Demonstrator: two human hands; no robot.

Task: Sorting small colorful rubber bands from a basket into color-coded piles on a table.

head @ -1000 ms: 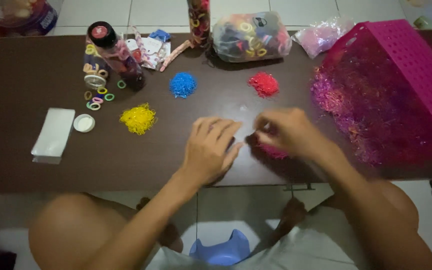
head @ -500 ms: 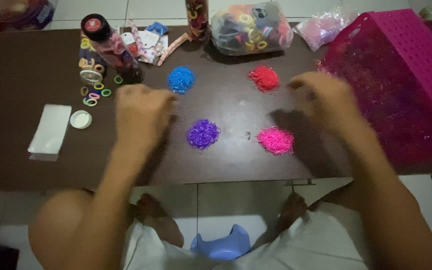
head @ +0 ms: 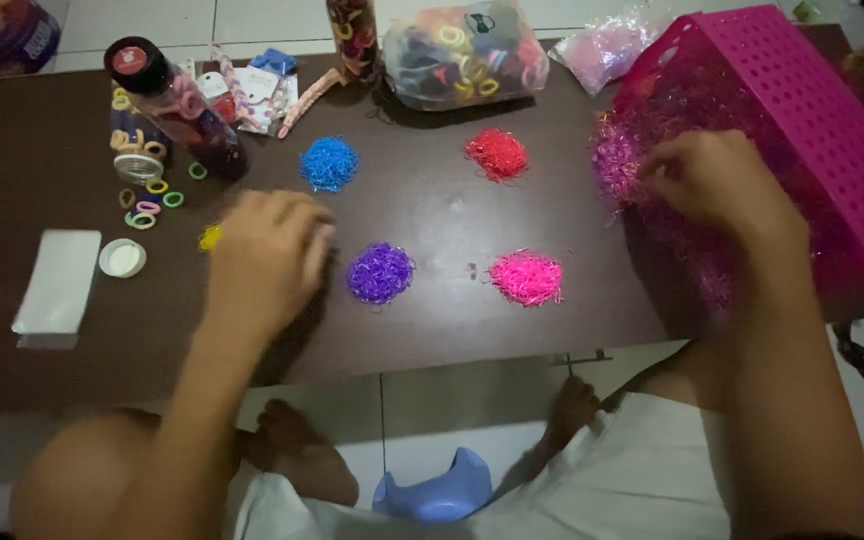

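The left hand [head: 264, 258] lies palm down on the dark brown table [head: 12, 150], fingers together and curled over the yellow pile of tiny elastic bands [head: 211, 237] — only a small edge of yellow shows past the knuckles, just left of the hand. Whether the fingers pinch any bands underneath cannot be told; the hand covers them.

Take the purple pile [head: 380, 272] as the landmark. It sits just right of the left hand, close to the table's near edge. The bright pink pile [head: 526, 277] lies to its right, level with it and apart. The blue pile [head: 329, 163] is beyond it and a little left; the red pile [head: 496, 153] is beyond it to the right.

Far right of the purple pile, the right hand [head: 714, 180] reaches into a loose mass of mixed pink and purple bands [head: 620, 160] spilling from a tipped magenta perforated basket [head: 812, 110]. Its fingers are bent and drawn together in the tangle — seemingly pinching a few strands, though the blur makes this uncertain.

Well left of the purple pile are a white round lid [head: 122, 257] and a flat white packet [head: 56, 283]. Beyond those, a toppled jar with a black cap [head: 174, 102] lies among scattered coloured hair rings [head: 147, 205]. At the table's far edge sits a clear bag of mixed hair ties [head: 464, 53].
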